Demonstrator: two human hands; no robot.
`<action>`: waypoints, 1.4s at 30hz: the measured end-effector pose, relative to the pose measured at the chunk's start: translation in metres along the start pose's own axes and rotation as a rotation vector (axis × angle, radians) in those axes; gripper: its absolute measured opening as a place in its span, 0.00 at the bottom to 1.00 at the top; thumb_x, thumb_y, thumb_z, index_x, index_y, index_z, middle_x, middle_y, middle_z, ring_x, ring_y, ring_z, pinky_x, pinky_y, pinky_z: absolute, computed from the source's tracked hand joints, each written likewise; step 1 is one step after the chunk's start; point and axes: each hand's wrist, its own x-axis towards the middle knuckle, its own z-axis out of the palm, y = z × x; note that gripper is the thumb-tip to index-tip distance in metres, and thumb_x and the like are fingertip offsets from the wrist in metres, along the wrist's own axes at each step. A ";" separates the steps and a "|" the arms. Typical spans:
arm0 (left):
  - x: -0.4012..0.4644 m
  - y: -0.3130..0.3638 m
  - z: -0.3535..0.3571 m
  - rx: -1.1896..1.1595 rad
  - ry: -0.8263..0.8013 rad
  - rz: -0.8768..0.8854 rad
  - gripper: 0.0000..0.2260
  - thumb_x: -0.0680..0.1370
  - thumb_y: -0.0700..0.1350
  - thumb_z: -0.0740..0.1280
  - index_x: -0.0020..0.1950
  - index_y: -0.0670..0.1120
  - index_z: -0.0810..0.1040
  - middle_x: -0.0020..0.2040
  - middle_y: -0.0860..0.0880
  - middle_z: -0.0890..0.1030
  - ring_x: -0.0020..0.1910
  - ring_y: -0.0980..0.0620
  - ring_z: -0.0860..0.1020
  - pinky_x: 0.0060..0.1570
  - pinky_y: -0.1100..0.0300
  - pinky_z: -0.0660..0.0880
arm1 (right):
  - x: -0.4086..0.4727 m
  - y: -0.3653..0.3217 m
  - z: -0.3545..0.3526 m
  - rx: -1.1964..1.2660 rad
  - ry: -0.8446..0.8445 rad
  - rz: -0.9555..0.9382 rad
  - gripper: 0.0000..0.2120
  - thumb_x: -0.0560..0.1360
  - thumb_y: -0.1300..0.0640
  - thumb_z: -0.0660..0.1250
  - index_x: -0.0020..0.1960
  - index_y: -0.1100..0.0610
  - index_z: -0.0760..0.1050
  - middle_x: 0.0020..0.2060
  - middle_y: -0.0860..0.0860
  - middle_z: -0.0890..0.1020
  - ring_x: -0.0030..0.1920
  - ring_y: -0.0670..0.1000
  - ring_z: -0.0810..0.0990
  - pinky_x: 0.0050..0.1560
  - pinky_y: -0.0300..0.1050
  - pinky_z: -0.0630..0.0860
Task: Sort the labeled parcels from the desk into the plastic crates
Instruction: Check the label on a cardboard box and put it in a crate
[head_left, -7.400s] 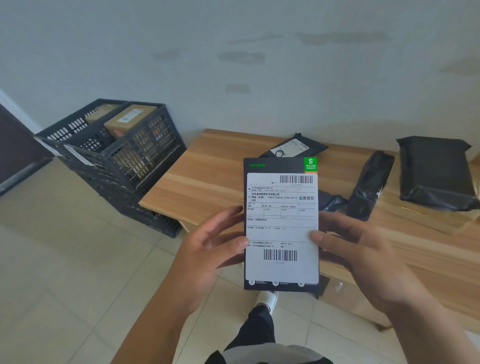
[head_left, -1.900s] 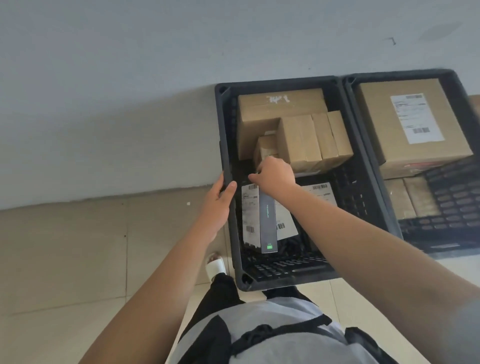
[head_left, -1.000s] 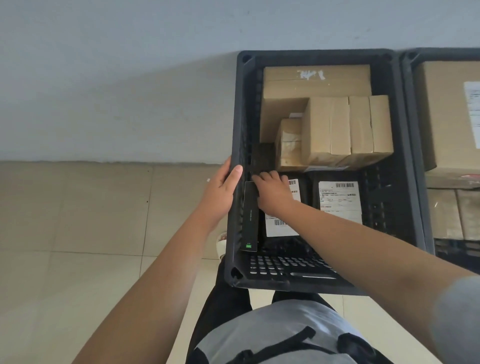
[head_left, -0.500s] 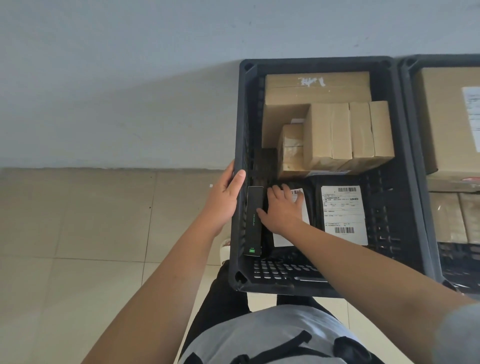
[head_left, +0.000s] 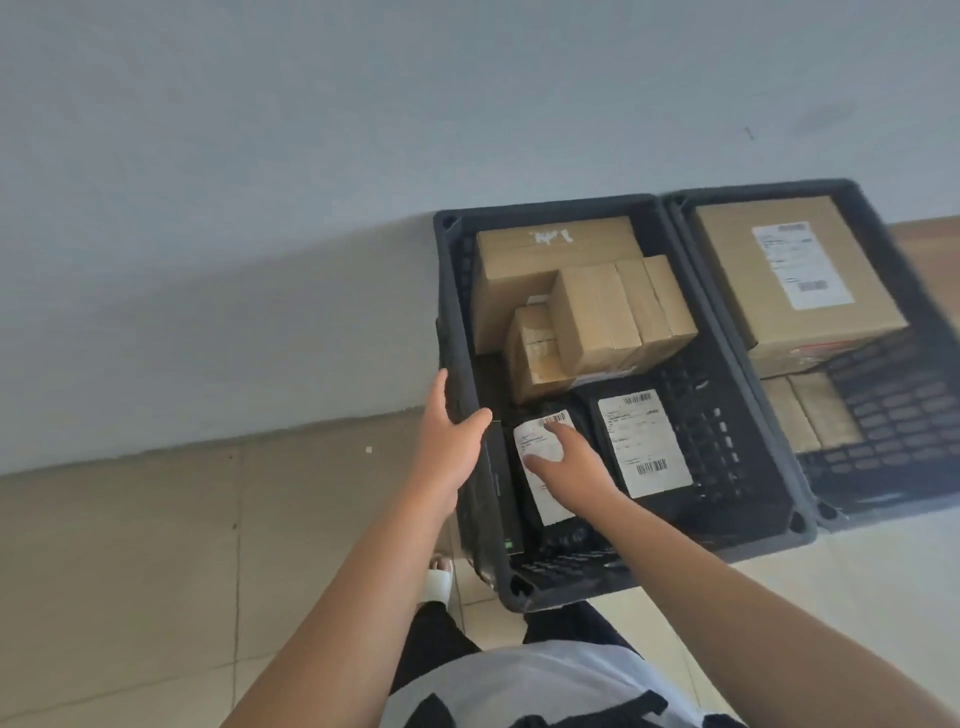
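Note:
The flat black labeled parcel (head_left: 500, 478) stands on its edge inside the left black plastic crate (head_left: 753, 415), against the crate's left wall. My left hand (head_left: 451, 441) grips that wall's rim, thumb inside. My right hand (head_left: 566, 462) hovers with relaxed fingers over a black bag with a white label (head_left: 535, 447), holding nothing. Beside it lies a second black parcel with a white label (head_left: 641, 441). Several cardboard boxes (head_left: 582, 306) fill the crate's far half.
A second black crate (head_left: 909, 426) stands to the right, holding a large cardboard box with a label (head_left: 795, 275) and smaller boxes below it. A grey wall runs behind both crates. Beige tiled floor (head_left: 156, 545) lies to the left. A wooden desk corner (head_left: 930, 244) shows far right.
My right hand has let go of the flat black parcel, which now stands against the crate's left wall, and has lifted off the labeled bag. My left hand stays on the rim.

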 end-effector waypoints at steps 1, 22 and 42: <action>-0.006 0.006 -0.003 0.023 0.026 0.048 0.32 0.83 0.45 0.67 0.82 0.60 0.56 0.83 0.53 0.60 0.80 0.48 0.63 0.77 0.45 0.63 | -0.013 -0.003 -0.009 0.133 0.038 0.046 0.29 0.82 0.49 0.67 0.80 0.48 0.63 0.78 0.50 0.67 0.76 0.55 0.68 0.68 0.52 0.71; -0.187 0.038 0.234 0.206 -0.728 0.207 0.13 0.84 0.45 0.67 0.66 0.59 0.77 0.62 0.58 0.82 0.61 0.56 0.82 0.54 0.64 0.81 | -0.234 0.176 -0.184 1.120 0.735 0.030 0.09 0.80 0.61 0.69 0.56 0.51 0.83 0.54 0.49 0.84 0.58 0.52 0.83 0.61 0.55 0.81; -0.279 0.019 0.558 0.364 -0.912 0.166 0.11 0.83 0.39 0.67 0.63 0.50 0.81 0.58 0.47 0.84 0.56 0.47 0.85 0.55 0.54 0.83 | -0.296 0.459 -0.336 1.465 1.001 0.127 0.08 0.80 0.63 0.67 0.54 0.56 0.84 0.50 0.53 0.87 0.53 0.55 0.86 0.56 0.51 0.82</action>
